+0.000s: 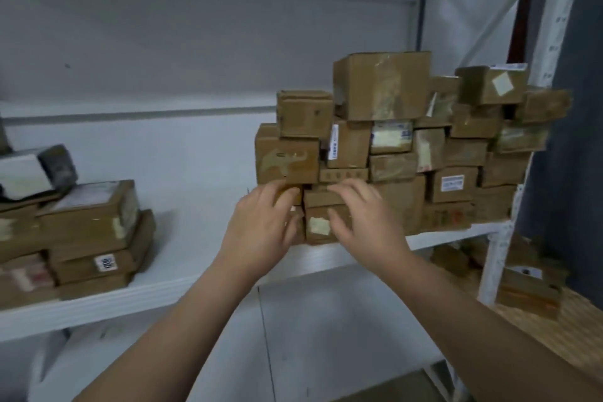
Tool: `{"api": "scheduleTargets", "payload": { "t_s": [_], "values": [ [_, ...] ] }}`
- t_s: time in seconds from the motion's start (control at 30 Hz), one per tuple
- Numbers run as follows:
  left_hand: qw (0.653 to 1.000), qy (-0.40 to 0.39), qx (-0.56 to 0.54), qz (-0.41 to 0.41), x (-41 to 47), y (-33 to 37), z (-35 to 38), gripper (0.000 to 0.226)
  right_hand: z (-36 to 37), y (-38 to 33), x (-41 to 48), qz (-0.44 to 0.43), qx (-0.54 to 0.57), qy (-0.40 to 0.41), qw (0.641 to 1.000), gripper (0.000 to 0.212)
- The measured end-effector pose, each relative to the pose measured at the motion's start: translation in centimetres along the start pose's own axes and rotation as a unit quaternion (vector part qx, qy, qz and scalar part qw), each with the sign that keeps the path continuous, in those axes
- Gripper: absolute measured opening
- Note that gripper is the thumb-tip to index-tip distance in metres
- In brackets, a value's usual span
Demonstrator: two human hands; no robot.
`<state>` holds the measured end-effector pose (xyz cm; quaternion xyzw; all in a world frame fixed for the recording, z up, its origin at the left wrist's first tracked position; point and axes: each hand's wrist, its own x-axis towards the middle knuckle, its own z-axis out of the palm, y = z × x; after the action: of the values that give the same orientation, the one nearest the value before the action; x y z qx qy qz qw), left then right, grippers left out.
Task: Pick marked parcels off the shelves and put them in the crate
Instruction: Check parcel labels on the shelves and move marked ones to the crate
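On a white metal shelf [195, 238] straight ahead, a stack of brown cardboard parcels [391, 140] is standing several rows high, taped and unevenly piled, and two bare hands are working at its bottom left corner. The left hand [261, 228] is curling its fingers round the end of a small brown parcel [293, 194] in the second row up. The right hand [365, 222], just beside it but not touching it, is spreading its fingers loosely over the front of a flat brown parcel [323, 198], with its thumb lying against a parcel with a pale square label [318, 225] on the bottom row; it is not closing round anything. The blur is hiding which parcel carries the mark. These boxes are looking stiff, small and probably light, with glossy tape that may be slippery. Because the ones being touched are carrying the rows above, taking hold by the two short ends and sliding one out level, while the other hand is steadying the boxes on top, is looking safest. A lower pile of flat brown parcels [88, 232] is lying well apart at the left of the same shelf. No crate is showing clearly in this view.
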<state>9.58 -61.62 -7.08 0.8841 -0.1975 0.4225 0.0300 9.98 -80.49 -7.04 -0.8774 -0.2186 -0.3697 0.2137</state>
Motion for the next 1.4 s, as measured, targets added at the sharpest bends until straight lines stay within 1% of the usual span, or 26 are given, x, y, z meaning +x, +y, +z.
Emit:
{"api": "scheduleTargets", "payload": {
  "t_s": [0.07,0.13,0.3,0.4,0.5,0.6,0.7,0.8,0.87,0.93,0.97,1.03,1.07,1.1,1.17,1.27,1.3,1.37,1.4],
  "values": [
    [1.000,0.012,0.009,-0.003,1.3,-2.5,-0.1,0.042,1.7,-1.2,2.1,0.006,0.000,-0.004,1.000,0.041],
    [1.000,0.015,0.022,0.003,3.5,-4.4,-0.1,0.053,2.7,-1.5,4.6,0.023,-0.011,0.001,1.000,0.045],
    [0.999,0.000,0.040,-0.007,11.0,-7.3,0.6,0.084,2.0,-0.4,10.8,0.061,-0.034,0.052,0.996,0.051],
    [0.999,-0.015,0.034,-0.032,14.7,-8.0,1.4,0.091,1.5,0.2,13.6,0.069,-0.012,0.060,0.996,0.054],
    [0.996,-0.048,-0.019,-0.068,17.0,-8.7,2.3,0.086,1.4,0.4,15.3,0.102,0.040,0.051,0.993,0.057],
    [0.995,-0.065,-0.034,-0.062,17.6,-9.3,3.0,0.071,2.1,0.8,16.2,0.135,0.113,0.050,0.983,0.062],
    [0.995,-0.026,-0.079,-0.053,17.1,-9.0,3.3,0.057,2.7,1.0,16.4,0.152,0.181,0.046,0.971,0.068],
    [0.988,0.042,-0.140,-0.054,15.8,-8.6,3.3,0.040,2.9,1.2,16.2,0.164,0.261,0.070,0.949,0.064],
    [0.972,0.075,-0.209,-0.083,14.5,-8.1,3.1,0.030,2.9,1.0,15.8,0.160,0.294,0.093,0.938,0.058],
    [0.943,0.081,-0.296,-0.127,13.1,-7.2,2.6,0.033,2.9,0.6,15.5,0.138,0.315,0.114,0.932,0.048],
    [0.922,0.082,-0.347,-0.151,12.6,-6.9,2.3,0.039,3.0,0.2,15.3,0.121,0.325,0.121,0.930,0.042],
    [0.866,0.080,-0.456,-0.190,12.1,-6.9,1.8,0.058,3.3,-0.6,15.0,0.075,0.342,0.124,0.928,0.033],
    [0.842,0.077,-0.493,-0.206,12.1,-7.0,1.5,0.071,3.5,-1.2,14.7,0.055,0.352,0.116,0.927,0.031],
    [0.828,0.073,-0.510,-0.221,12.0,-7.1,1.3,0.084,3.6,-1.9,14.5,0.040,0.365,0.101,0.925,0.030],
    [0.823,0.063,-0.502,-0.257,11.8,-7.4,0.4,0.101,3.8,-3.1,14.2,0.016,0.380,0.074,0.922,0.028],
    [0.817,0.057,-0.497,-0.286,10.8,-8.4,-0.5,0.111,4.1,-4.6,13.9,-0.020,0.379,0.100,0.920,0.027],
    [0.805,0.061,-0.513,-0.290,10.4,-8.9,-0.8,0.110,4.0,-5.1,13.8,-0.024,0.387,0.116,0.914,0.026],
    [0.771,0.077,-0.562,-0.289,9.5,-9.8,-1.2,0.094,3.9,-6.2,13.8,-0.008,0.430,0.130,0.894,0.029],
    [0.757,0.083,-0.584,-0.282,9.0,-10.1,-1.5,0.086,3.7,-6.9,13.8,0.011,0.462,0.120,0.879,0.031]
  ]
}}
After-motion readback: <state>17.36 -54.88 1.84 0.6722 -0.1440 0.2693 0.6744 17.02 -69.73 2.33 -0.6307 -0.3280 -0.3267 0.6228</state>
